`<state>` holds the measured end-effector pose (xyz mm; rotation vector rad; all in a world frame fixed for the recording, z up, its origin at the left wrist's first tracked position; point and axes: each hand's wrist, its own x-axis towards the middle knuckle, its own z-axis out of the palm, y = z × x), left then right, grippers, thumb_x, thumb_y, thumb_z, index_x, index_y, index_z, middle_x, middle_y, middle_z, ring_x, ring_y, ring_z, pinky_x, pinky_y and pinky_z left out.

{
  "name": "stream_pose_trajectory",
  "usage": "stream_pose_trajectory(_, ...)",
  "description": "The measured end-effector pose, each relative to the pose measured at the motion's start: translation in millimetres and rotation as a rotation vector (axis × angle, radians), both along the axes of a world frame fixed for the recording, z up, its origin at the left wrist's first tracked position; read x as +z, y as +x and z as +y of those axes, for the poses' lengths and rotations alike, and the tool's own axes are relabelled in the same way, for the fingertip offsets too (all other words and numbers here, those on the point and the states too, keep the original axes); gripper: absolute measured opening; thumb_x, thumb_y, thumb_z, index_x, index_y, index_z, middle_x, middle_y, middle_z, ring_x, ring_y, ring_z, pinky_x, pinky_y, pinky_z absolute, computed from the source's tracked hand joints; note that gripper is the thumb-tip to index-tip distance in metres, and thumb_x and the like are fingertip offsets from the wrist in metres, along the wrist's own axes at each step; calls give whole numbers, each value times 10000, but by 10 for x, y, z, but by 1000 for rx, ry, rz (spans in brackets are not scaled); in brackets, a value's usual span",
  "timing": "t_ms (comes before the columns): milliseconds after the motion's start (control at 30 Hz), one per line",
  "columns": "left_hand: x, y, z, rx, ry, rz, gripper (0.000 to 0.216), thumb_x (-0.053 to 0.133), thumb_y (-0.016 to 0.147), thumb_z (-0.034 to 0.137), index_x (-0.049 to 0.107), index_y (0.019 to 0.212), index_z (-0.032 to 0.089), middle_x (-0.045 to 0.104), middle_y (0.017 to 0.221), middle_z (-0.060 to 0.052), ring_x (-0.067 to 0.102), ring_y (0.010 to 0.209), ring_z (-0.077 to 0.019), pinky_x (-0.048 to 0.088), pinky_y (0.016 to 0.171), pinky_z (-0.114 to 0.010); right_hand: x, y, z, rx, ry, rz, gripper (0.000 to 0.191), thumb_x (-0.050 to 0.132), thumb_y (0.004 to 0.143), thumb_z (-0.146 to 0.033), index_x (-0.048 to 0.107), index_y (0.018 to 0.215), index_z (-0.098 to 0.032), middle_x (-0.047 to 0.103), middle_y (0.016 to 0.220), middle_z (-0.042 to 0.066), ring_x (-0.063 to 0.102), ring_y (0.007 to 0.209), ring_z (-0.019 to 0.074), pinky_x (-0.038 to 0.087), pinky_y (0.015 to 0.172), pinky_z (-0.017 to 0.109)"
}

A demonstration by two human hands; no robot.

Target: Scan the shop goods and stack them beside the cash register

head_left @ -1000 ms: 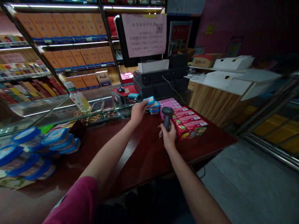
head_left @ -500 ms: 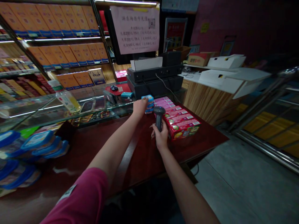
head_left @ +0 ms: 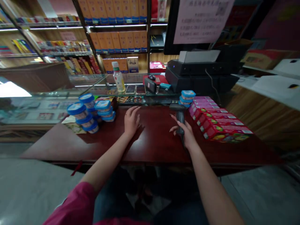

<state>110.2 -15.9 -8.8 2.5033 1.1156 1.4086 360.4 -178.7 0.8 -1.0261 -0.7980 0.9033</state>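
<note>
The tabletop [head_left: 152, 147] in the lower middle is dark red wood, smooth and glossy, mirroring the lights, while the counter [head_left: 255, 115] at the right edge is paler, matt wood-grain. The barcode scanner [head_left: 180, 118] gripped by the right hand [head_left: 186, 136] looks like matt black plastic, as does the till [head_left: 199, 76] at upper right below a paper notice [head_left: 201, 18]. Left of centre the tubs [head_left: 87, 114] are plastic with smooth blue lids, the boxes [head_left: 217, 123] at right glossy card, the display case [head_left: 42, 100] behind smooth glass, the sleeve [head_left: 77, 206] at the bottom pink cloth.
</note>
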Motion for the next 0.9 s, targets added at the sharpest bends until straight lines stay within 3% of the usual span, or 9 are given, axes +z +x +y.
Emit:
stream_pose_trajectory(133, 51, -706, -20, 186, 72, -128, 461, 574, 975, 213, 593, 1436, 224, 558, 1464, -140, 475, 1456, -257, 339, 1266, -430, 29, -544, 209, 136, 4, 99, 467, 668, 852, -448, 678, 1265, -231, 568, 1566, 127, 698, 636, 141, 448, 447, 245)
stream_pose_trajectory(267, 92, -981, 45, 420, 33, -356, 550, 653, 938, 223, 524, 1470, 167, 417, 1536, -196, 363, 1532, -301, 263, 1305, -446, 54, -1060, 437, 315, -84, 171, 465, 639, 834, -451, 699, 1233, -219, 602, 1533, 128, 663, 609, 140, 418, 424, 244)
stream_pose_trajectory(400, 68, -976, 167, 501, -65, -465, 690, 732, 894, 221, 446, 1522, 180, 324, 1581, -210, 325, 1551, -327, 233, 1318, -472, 60, -1298, 589, 438, -143, 160, 453, 628, 829, -433, 699, 1227, -228, 643, 1487, 124, 646, 617, 153, 386, 411, 244)
stream_pose_trajectory(600, 99, -854, 348, 558, -51, -460, 686, 759, 895, 284, 468, 1514, 232, 315, 1610, -192, 315, 1557, -346, 264, 1301, -511, 12, -1272, 669, 508, -174, 126, 478, 582, 855, -461, 683, 1266, -238, 655, 1472, 127, 585, 602, 148, 376, 426, 254)
stream_pose_trajectory(767, 185, -795, 389, 690, -94, -450, 449, 697, 931, 267, 611, 1372, 259, 386, 1605, -169, 389, 1509, -388, 361, 1217, -588, 10, -1232, 698, 510, -207, 111, 501, 573, 852, -456, 674, 1296, -247, 632, 1502, 112, 578, 617, 148, 389, 431, 256)
stream_pose_trajectory(900, 248, -817, 349, 688, -117, -434, 286, 647, 964, 268, 679, 1249, 267, 453, 1579, -143, 438, 1486, -357, 387, 1196, -576, 27, -1223, 735, 526, -244, 135, 492, 598, 836, -424, 686, 1280, -232, 672, 1443, 129, 577, 640, 159, 389, 426, 251)
